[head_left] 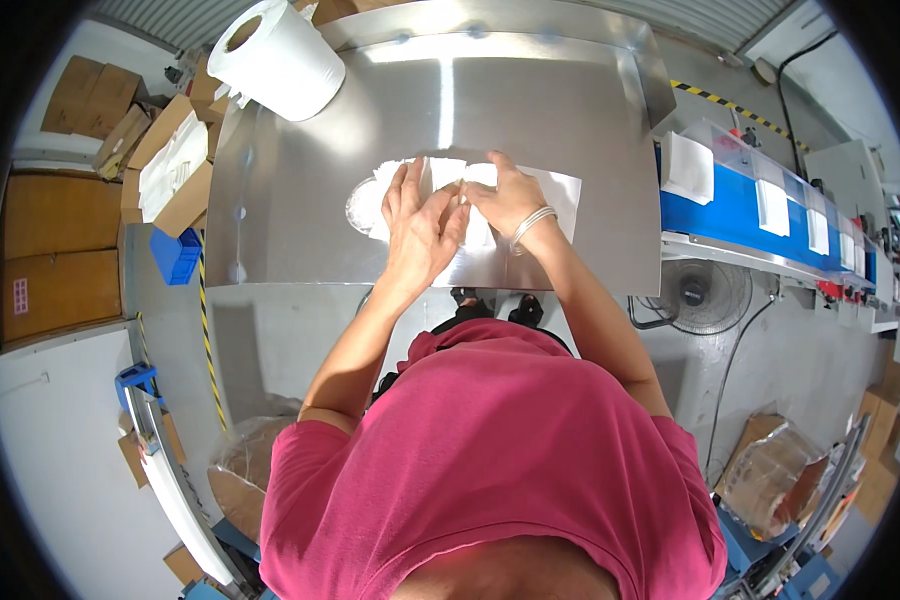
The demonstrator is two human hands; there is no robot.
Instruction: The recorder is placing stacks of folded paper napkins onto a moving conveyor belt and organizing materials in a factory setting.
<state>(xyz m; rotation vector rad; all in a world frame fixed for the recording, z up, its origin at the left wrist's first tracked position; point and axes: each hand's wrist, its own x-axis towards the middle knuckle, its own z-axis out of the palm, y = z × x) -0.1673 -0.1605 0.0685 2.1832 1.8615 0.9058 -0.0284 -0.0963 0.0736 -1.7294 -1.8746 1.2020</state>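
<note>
A white, thin, soft-looking sheet (562, 198) lies on the steel table, partly folded or layered under my hands. At its left end shows a rounded, shiny, whitish piece (360, 208), whose kind I cannot make out. My left hand (420, 222) rests over the left part with its fingers stretched out across the material. My right hand (510, 203), with pale bands at the wrist, has bent fingers, thumb toward the left hand, gripping the sheet near its middle. The fingertips of both hands nearly meet, and the material between them is partly hidden.
The steel table (300, 190) has raised edges at the back. A large white roll (295, 75) stands at its back left. To the right runs a blue conveyor (735, 218) bearing white folded packets (772, 207). An open carton (185, 205) of white sheets stands left; a fan (695, 290) is below the conveyor.
</note>
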